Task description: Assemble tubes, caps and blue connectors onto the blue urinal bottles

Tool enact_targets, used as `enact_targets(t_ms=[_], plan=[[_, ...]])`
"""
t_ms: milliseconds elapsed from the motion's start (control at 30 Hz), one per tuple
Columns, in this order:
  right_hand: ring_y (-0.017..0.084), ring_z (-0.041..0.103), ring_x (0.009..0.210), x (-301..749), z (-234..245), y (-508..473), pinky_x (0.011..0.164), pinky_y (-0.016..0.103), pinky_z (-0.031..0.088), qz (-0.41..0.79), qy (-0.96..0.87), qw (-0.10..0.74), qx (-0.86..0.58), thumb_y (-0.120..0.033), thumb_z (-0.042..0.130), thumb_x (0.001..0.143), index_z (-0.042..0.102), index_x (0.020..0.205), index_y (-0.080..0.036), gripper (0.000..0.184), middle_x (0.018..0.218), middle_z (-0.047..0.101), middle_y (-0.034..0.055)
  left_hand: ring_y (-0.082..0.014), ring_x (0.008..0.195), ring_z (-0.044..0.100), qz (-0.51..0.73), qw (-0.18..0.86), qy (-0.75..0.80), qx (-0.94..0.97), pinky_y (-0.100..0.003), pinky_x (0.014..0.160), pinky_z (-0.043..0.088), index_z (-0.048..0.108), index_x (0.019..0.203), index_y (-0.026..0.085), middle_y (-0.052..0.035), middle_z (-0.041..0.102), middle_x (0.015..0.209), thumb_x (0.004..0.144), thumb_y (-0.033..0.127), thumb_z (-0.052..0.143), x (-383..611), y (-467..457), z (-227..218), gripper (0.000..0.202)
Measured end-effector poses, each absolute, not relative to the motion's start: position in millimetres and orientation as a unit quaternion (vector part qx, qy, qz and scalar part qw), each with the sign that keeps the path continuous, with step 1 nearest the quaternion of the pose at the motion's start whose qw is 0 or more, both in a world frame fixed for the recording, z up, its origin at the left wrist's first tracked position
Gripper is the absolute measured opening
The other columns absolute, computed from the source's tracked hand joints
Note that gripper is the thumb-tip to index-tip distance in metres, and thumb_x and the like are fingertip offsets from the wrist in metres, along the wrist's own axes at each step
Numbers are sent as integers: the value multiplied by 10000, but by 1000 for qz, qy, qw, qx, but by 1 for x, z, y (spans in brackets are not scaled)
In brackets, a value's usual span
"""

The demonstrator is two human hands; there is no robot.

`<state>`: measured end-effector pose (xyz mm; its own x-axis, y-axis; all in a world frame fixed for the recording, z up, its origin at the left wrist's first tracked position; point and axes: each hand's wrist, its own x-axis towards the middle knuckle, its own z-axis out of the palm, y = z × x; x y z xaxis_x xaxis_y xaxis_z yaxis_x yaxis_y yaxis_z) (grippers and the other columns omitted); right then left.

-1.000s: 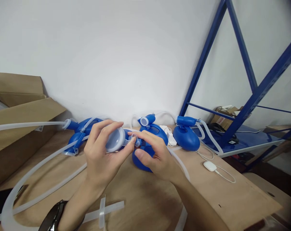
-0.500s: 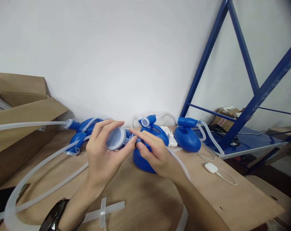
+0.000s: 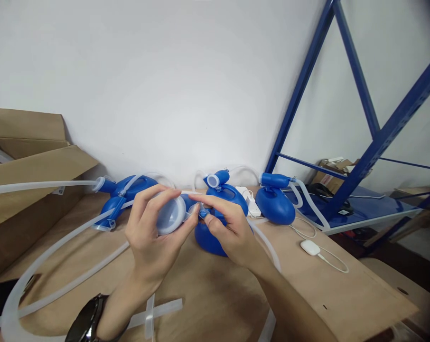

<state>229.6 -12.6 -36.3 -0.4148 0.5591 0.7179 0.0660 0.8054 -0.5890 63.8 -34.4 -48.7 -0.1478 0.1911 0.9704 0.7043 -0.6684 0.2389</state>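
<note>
My left hand [image 3: 149, 237] is curled around a round, translucent white cap [image 3: 172, 216], which sits at the end of a blue plastic piece mostly hidden by my fingers. With thumb and forefinger pressed in, my right hand [image 3: 232, 230] grips a small blue fitting [image 3: 202, 213] just right of the cap. The fingertips of both hands nearly meet there. Behind and below my right hand stands a blue urinal bottle [image 3: 210, 242], partly covered. A clear strap or loop appears between the thumbs, too small to make out fully.
More blue urinal bottles with white hoses stand near the wall, one at the right [image 3: 276, 206] and one at the left [image 3: 129, 187]. A cardboard box [image 3: 40, 166], a power strip [image 3: 252, 206], a white plug-like device [image 3: 310, 247] and a blue shelf frame [image 3: 300, 95] surround the table.
The cap has tilted and sunk slightly in my left hand. My fingers have shifted a little around the small blue fitting. The whole view has moved slightly.
</note>
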Motion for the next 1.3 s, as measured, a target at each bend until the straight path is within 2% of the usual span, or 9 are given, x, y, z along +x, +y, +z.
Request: enact_targets(t_ms=[267,500,600,733,867,967,1067,1133,1300], plan=[[212,692,1210,235,-29,-15,1071,403,552,230,-817,493,-192,-216,440,1041,672,1362,-261,399,1356,722,39,-231,1011,692,-661,200,-357,-629,-399,894,600,650,1166,277,-44,672,1091,845,220,815,62,-33,-48,366],[199,686,935,230,-34,-12,798,336,605,208,-823,471,-241,-341,653,996,595,1447,-263,462,1294,706,81,-243,1049,680,-613,44,-439,-655,-393,919,568,664,1173,254,-49,707,1123,906,407,730,51,-26,-38,315],[211,665,965,236,-37,2,899,378,585,163,-810,491,-277,-376,654,1001,605,1438,-256,455,1212,697,88,-255,1079,679,-582,-18,-455,-674,-404,933,555,666,1188,245,-57,723,1154,951,506,643,50,-27,-36,353],[270,633,1167,250,-35,16,1061,470,532,197,-800,486,-293,-515,820,844,569,1470,-263,721,1272,634,98,-277,1127,662,-618,-57,-463,-633,-434,971,544,674,1184,260,-67,717,1182,962,560,611,50,-27,-37,379],[320,620,1282,250,-33,15,1024,478,572,328,-757,480,-297,-562,926,680,371,1599,-296,1106,1447,583,133,-244,989,680,-680,-184,-424,-569,-351,771,600,679,1181,272,-62,704,1148,1000,612,512,47,-23,-39,420],[346,604,1317,241,-34,8,1059,502,554,339,-771,475,-255,-560,920,675,545,1476,-290,926,1430,623,113,-236,977,686,-682,-289,-384,-551,-322,725,605,676,1162,262,-62,710,1154,1023,646,414,44,-19,-40,485],[346,643,1258,236,-36,3,1030,517,572,330,-766,484,-264,-523,905,698,667,1320,-283,707,1350,682,90,-262,1123,675,-669,-300,-369,-570,-353,891,599,700,1161,254,-72,718,1224,1034,647,365,42,-19,-40,532],[351,655,1233,236,-37,1,999,525,588,331,-753,497,-276,-528,902,691,681,1292,-281,687,1330,691,91,-282,1218,650,-656,-299,-355,-596,-387,988,575,702,1231,268,-71,702,1311,1039,658,332,42,-23,-40,571],[349,659,1219,244,-33,-6,955,500,612,343,-742,509,-270,-524,914,672,674,1313,-297,721,1358,670,93,-319,1365,575,-643,-314,-305,-629,-431,1064,546,656,1376,292,-53,618,1493,1035,603,404,45,-32,-36,526]])
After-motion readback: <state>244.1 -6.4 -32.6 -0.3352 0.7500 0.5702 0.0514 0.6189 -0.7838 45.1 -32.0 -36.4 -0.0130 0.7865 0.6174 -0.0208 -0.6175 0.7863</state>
